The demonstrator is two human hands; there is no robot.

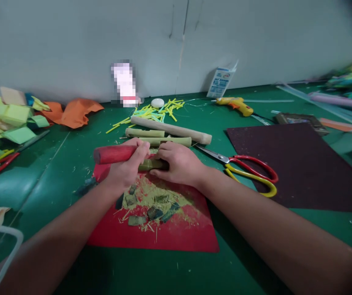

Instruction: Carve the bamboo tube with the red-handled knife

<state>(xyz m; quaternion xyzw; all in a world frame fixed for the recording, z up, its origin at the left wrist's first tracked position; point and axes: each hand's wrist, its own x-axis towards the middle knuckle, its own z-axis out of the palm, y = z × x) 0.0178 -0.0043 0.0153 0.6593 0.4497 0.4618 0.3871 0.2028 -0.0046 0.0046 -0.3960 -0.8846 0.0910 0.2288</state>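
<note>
My left hand is closed around a tool with a thick red handle; its working end is hidden by my fingers. Close beside it, my right hand grips a short green bamboo piece, which lies level between the two hands. Beneath them is a red sheet strewn with pale bamboo dust and several dark green bamboo chips. Just beyond my fingers lie a bamboo length and a longer pale stick.
Scissors with red and yellow handles rest right of my right hand, partly on a dark board. Behind are a yellow glue gun, a carton and cut yellow straws. Folded paper is piled at left.
</note>
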